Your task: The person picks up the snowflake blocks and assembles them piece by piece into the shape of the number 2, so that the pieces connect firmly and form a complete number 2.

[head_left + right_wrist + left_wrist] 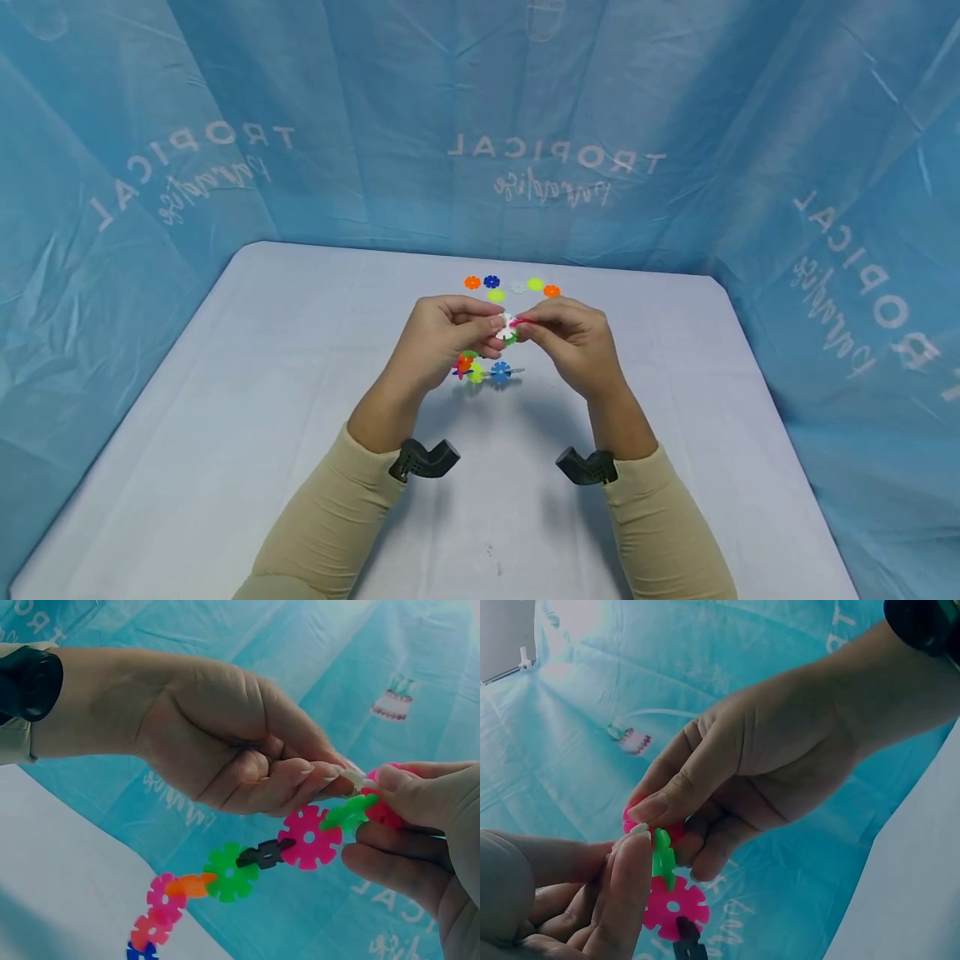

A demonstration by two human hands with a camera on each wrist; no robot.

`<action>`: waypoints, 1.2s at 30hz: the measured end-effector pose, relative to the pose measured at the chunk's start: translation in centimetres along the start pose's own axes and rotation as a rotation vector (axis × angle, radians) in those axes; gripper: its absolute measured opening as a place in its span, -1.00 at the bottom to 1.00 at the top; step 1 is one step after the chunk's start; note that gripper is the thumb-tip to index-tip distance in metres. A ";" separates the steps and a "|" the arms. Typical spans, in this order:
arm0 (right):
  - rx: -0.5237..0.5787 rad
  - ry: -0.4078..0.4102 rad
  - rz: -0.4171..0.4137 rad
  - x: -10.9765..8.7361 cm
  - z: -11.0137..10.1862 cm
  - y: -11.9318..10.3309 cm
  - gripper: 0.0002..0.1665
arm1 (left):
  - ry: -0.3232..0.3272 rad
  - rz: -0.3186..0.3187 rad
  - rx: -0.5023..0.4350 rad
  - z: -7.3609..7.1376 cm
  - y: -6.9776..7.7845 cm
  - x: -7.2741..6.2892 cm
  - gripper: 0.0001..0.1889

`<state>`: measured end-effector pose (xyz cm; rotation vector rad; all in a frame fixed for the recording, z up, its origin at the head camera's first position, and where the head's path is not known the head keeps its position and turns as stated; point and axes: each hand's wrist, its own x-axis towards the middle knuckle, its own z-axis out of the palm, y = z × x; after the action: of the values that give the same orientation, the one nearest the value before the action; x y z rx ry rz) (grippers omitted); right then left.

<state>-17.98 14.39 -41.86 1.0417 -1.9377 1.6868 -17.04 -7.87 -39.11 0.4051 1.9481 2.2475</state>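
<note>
Both hands meet over the table in the head view. My left hand (442,333) pinches a white notched plastic disc (506,333) between thumb and fingers. Facing it, my right hand (577,337) pinches a pink notched disc (385,813) against the white one's edge. A green disc (349,814) is joined to the pink one, and from it a linked chain hangs down. The chain runs through another pink disc (309,853), a black disc (267,855), a larger-looking green disc (231,883) and an orange disc (192,886) to a blue disc (142,951). Fingers hide part of the white disc.
Loose discs lie beyond the hands, among them an orange disc (472,282), a dark blue disc (491,282) and a white disc (518,287). Below the hands show a light blue disc (501,372) and a yellow disc (476,374). Blue curtains (420,100) enclose the white table (300,333).
</note>
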 end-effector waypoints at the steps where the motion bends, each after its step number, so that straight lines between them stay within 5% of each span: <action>1: 0.000 -0.002 0.000 0.0 -0.1 0.1 -0.69 | 0.002 -0.005 0.029 0.0 0.1 0.0 -0.71; 8: -0.010 0.035 0.027 -0.2 -1.2 -0.2 -0.67 | 0.109 0.066 0.345 -0.6 0.6 0.4 -0.68; 13: -0.019 0.120 0.029 -0.1 -2.8 -1.3 -0.67 | 0.248 0.174 0.495 -2.9 -0.5 2.9 -0.71; 16: -0.021 0.157 0.038 -0.1 -3.7 -1.6 -0.68 | 0.268 0.106 0.631 -4.5 -2.3 5.6 -0.72; 19: -0.020 0.164 0.056 -0.4 -4.4 -0.9 -0.65 | 0.247 -0.029 0.788 -5.9 -4.7 8.6 -0.74; 26: -0.048 0.169 0.070 -0.7 -4.7 0.1 -0.66 | 0.097 -0.258 1.071 -7.2 -9.9 14.8 -0.69; 29: -0.033 0.160 0.062 -0.6 -4.5 0.3 -0.67 | 0.062 -0.295 1.161 -7.4 -11.0 16.4 -0.60; 36: 0.008 0.123 0.060 -0.3 -4.0 0.7 -0.69 | 0.062 -0.366 1.181 -7.1 -12.0 18.8 -0.67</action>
<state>-19.04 18.35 -41.63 0.8690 -1.9023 1.7491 -37.92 -7.57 -49.74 0.0465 2.8692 0.7183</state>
